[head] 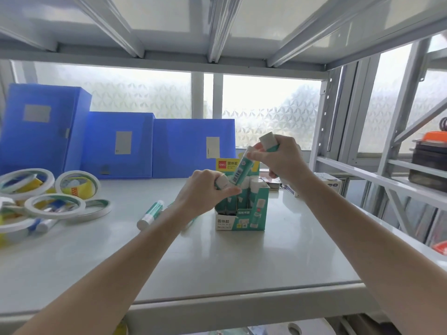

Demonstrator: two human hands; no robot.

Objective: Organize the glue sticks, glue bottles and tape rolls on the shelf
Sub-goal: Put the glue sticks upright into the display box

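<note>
Our right hand (281,160) pinches tilted glue stick (242,169) above display box (242,213), clutching second stick (269,142). Left hand (205,189) curls round capped stick (222,181) entering box, directly below.

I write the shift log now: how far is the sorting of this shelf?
Done: several sticks stand in the display box. In hand: left hand and right hand each hold glue sticks above it. Left: loose glue stick on the shelf and the tape rolls piled unsorted.
</note>
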